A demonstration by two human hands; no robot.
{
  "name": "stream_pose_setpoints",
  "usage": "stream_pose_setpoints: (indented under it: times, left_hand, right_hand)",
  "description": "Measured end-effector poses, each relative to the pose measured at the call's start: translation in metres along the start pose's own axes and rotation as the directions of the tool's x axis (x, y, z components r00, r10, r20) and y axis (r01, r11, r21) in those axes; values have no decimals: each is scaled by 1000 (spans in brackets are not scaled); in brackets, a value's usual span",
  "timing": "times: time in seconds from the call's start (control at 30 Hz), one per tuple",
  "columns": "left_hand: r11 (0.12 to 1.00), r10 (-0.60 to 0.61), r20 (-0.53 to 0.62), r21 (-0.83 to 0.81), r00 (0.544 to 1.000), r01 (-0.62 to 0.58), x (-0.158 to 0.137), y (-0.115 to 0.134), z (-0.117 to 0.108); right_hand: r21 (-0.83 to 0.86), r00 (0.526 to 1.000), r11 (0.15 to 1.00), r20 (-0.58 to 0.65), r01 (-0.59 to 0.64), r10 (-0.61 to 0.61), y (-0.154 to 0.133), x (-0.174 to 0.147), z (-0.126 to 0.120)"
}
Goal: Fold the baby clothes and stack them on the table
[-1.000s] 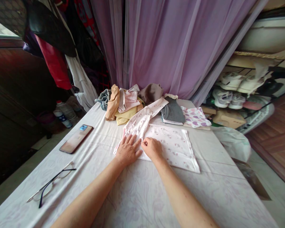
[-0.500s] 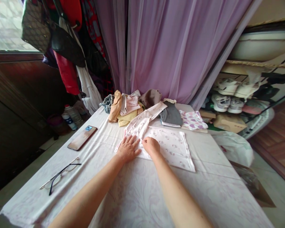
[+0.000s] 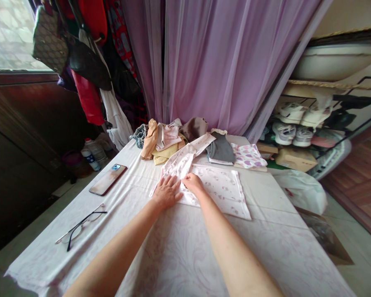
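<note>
A small white-pink printed shirt lies on the cloth-covered table, with one sleeve stretched diagonally toward the back. My left hand rests flat on the shirt's left part, fingers spread. Close beside it, my right hand is closed in a pinch on the shirt's fabric near the middle; its fingertips are partly hidden. Behind the shirt sits a heap of crumpled clothes, tan, pink and yellow. Dark grey folded clothing and a heart-print folded cloth lie at the back right.
On the table's left side are a phone and eyeglasses. A purple curtain hangs behind the table. Bags hang at the left. Shoes stand on a rack at the right, above a white plastic bag.
My right hand has shifted slightly left, nearer my left hand, still pinching the shirt. My left hand stays flat in place. The camera view has moved a little.
</note>
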State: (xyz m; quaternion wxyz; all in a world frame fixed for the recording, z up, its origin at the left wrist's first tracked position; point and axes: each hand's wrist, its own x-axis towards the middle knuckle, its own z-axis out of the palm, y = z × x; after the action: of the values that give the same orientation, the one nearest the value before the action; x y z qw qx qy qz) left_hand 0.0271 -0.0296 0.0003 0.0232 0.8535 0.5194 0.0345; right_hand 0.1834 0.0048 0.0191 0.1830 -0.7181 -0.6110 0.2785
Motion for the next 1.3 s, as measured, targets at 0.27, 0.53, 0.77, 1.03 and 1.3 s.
stream_pose_setpoints:
  times: [0.27,0.53,0.77,1.03,1.3]
  left_hand:
    - [1000,12,-12,7,1000,-12,1,-3,5]
    - [1000,31,-64,1,997,-31,0,-5,10]
    - [1000,28,23,-5,999,-28,3,-3,-1]
    - [989,56,-191,-123,980,-80,-18,39,6]
    - [977,157,-47,-138,987,-162,-17,48,9]
  right_hand:
    - [-75,998,997,-67,-10,5,3,-2,6]
    - [-97,982,991,-151,97,-111,20,-18,-4]
    - [-124,862,961,-425,246,-275,77,-46,-21]
    - [-235,771,894,-452,383,-449,124,-79,-21]
    - [-259,853,947,-434,189,-289,139,-81,-28]
